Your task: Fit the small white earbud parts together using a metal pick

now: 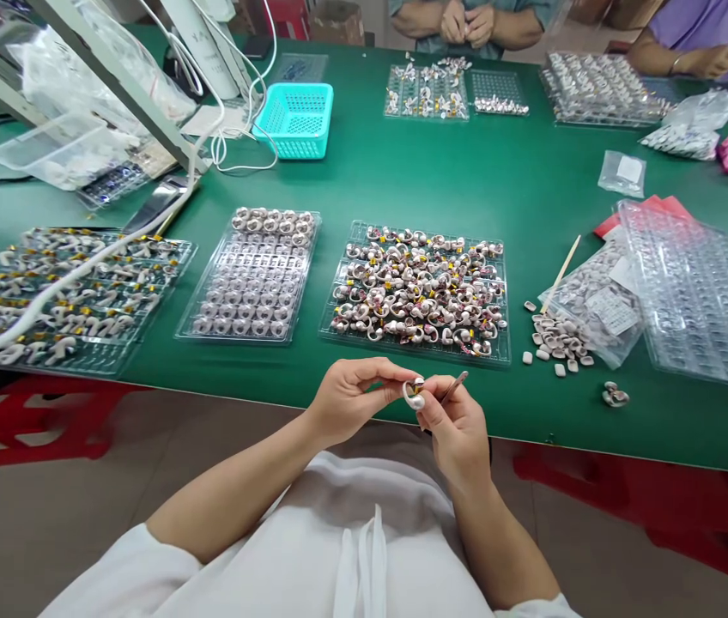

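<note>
A small white C-shaped earbud piece (413, 396) with a yellow strip is held above the table's front edge, between both hands. My left hand (364, 396) pinches it from the left with thumb and fingertips. From the right, my right hand (458, 422) grips its lower end between thumb and finger. A thin brownish tool (454, 388), perhaps tweezers, also sticks up from the right hand; its other end is hidden. Just beyond the hands lies a clear tray (499, 348) heaped with similar earbud pieces (415, 287).
On the left are a tray of white pieces (241, 283) and another with yellow-strip parts (74, 292). Small caps (561, 336), a wooden stick (562, 273), plastic bags and an empty-looking clear tray (699, 292) lie right. A turquoise basket (296, 120) stands behind. Two people sit opposite.
</note>
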The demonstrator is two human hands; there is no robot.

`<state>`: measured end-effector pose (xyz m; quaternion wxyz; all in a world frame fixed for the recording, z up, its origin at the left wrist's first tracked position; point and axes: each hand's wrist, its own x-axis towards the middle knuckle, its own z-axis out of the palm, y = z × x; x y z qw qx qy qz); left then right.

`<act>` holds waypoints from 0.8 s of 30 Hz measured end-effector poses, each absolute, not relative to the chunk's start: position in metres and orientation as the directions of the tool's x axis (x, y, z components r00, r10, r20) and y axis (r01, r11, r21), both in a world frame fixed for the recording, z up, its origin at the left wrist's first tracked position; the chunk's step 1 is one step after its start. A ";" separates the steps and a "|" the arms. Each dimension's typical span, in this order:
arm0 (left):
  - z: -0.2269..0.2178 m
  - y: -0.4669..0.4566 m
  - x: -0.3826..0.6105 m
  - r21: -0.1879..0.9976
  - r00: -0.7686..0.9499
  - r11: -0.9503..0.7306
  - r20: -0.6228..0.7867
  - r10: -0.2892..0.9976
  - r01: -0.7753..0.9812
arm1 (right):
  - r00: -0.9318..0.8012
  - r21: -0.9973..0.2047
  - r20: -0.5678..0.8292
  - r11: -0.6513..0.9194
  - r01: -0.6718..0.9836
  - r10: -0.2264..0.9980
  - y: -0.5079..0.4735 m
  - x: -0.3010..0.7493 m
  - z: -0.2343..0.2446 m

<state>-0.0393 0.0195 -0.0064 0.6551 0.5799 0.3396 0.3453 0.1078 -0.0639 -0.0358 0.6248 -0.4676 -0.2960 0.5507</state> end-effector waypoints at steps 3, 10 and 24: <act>-0.006 0.018 -0.038 0.995 0.524 0.076 -0.028 0.851 -0.071 | 0.220 -0.901 -0.134 -0.027 -0.432 0.966 -0.064 0.106 -0.038; 0.000 0.013 -0.035 0.983 0.530 0.137 -0.054 0.846 -0.119 | 0.311 -0.924 -0.064 0.061 -0.376 0.948 -0.067 0.099 -0.037; 0.014 0.012 -0.032 0.839 0.603 0.536 -0.379 0.702 -0.096 | 0.196 -0.934 0.335 0.297 0.202 0.922 -0.070 0.121 -0.020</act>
